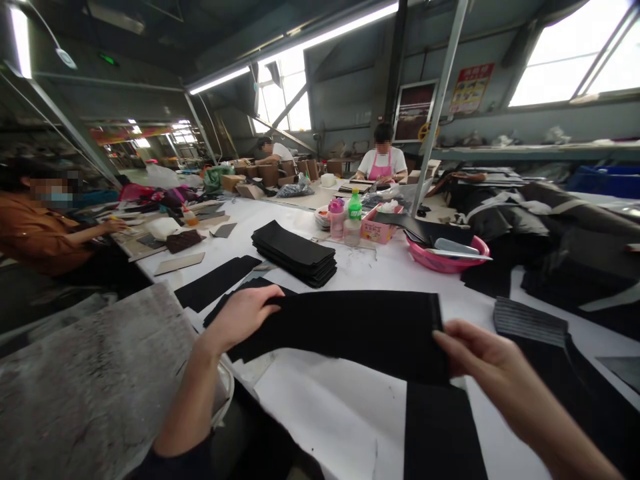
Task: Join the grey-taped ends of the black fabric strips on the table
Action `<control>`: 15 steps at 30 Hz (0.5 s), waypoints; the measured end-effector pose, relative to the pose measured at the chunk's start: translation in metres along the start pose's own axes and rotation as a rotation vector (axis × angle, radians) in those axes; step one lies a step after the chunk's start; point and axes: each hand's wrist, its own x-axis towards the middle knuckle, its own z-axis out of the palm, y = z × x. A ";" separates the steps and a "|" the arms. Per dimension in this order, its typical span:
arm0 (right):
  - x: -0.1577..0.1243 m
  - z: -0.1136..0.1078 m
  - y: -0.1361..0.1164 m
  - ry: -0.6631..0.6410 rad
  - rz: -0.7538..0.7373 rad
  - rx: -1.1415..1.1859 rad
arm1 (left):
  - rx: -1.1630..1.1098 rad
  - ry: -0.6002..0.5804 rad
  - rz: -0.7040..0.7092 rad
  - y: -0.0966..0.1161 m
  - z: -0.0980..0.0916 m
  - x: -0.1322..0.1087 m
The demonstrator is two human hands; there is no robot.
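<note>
I hold a long black fabric piece (350, 327) stretched flat just above the white table (325, 407). My left hand (243, 313) grips its left end, fingers closed over the edge. My right hand (480, 357) pinches its right end between thumb and fingers. Another black fabric strip (440, 430) lies on the table below my right hand. A stack of black fabric pieces (295, 253) sits further back, in the middle of the table.
A pink basin (445, 257) and a pink basket (380, 230) with bottles (354, 213) stand behind the stack. Dark fabric is heaped at right (565, 267). A grey board (95, 380) lies at left. A person in orange (40, 227) sits left; another in a pink apron (383, 163) works far back.
</note>
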 end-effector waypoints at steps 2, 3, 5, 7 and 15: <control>0.027 0.059 0.004 -0.114 0.106 0.248 | 0.336 0.120 -0.089 -0.024 -0.013 0.009; 0.041 0.089 0.010 -0.123 0.141 0.318 | 0.467 0.162 -0.128 -0.034 -0.013 0.015; 0.068 0.140 0.025 -0.131 0.221 0.330 | 0.627 0.207 -0.176 -0.050 -0.002 0.028; 0.083 0.175 0.043 -0.133 0.262 0.283 | 0.661 0.207 -0.173 -0.060 0.022 0.037; -0.029 0.124 0.100 -0.120 0.063 -0.191 | 0.211 0.105 0.112 -0.046 0.159 -0.003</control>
